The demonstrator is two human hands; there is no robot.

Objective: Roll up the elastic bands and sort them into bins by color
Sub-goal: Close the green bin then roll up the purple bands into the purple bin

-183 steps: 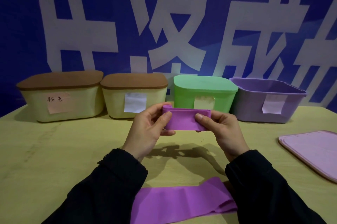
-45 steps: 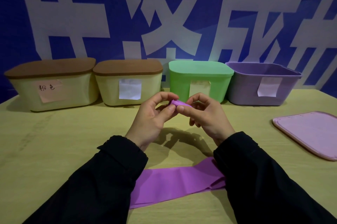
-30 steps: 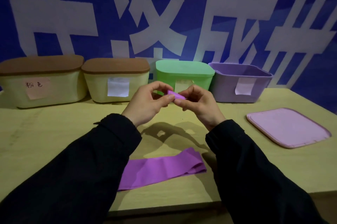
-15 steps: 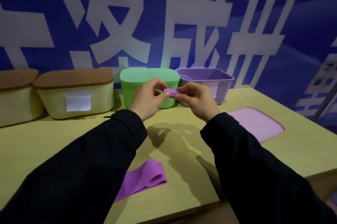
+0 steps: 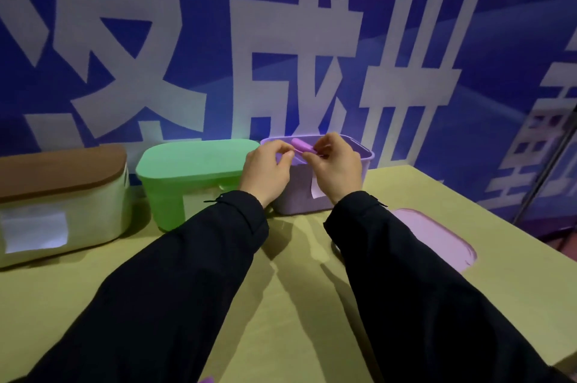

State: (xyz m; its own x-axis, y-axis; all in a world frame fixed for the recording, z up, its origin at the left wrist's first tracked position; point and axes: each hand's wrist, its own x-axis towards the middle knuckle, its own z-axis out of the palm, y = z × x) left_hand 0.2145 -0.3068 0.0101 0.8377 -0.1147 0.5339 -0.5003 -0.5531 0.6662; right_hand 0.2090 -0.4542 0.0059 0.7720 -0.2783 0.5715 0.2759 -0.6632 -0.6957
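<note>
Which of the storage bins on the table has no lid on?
The purple plastic bin at the right end; the green bin and cream bin are lidded.

Two arms are seen coming in from the bottom, both covered in long black sleeves (image 5: 175,282) of what looks like a plain, matte jacket. No logos or patterns can be made out on the fabric. The cuffs are cut snug at the wrists, and a small tab or bit of stitching is noticed sticking out at each cuff edge. The left hand (image 5: 265,168) and right hand (image 5: 337,168) are left bare, no gloves, rings or watch spotted.
</note>
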